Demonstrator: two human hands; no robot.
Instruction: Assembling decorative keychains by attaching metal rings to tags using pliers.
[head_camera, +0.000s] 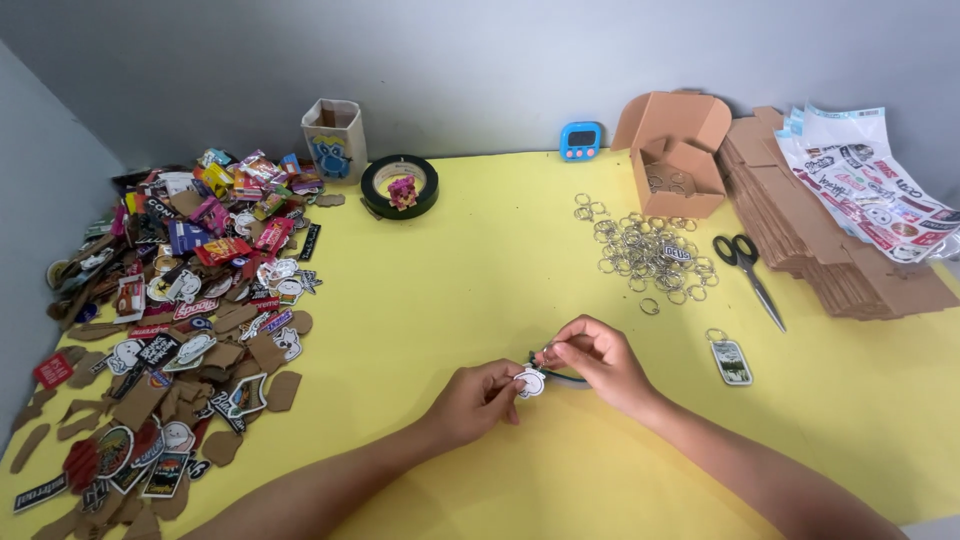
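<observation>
Both hands meet mid-table: left hand (478, 398) pinching a small white charm (530, 382), right hand (590, 358) just right of it, fingertips gripping a metal ring (547, 352) at its top edge.

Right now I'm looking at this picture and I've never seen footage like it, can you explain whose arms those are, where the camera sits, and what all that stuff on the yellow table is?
There is no machine here. The arms belong to a person wearing a camera on the head, so you look down at their own two bare hands over a yellow table.

The left hand pinches a small white charm. The right hand meets it from the other side, fingertips at the charm's top; something dark and thin lies just under them, too small to make out.

On the left lies a big pile of cut-out charms. At the back stand a small paper cup, a roll of black tape and a blue timer. On the right are an open cardboard box, a heap of metal key rings, scissors, a finished keychain, flat cardboard and printed sticker sheets.
</observation>
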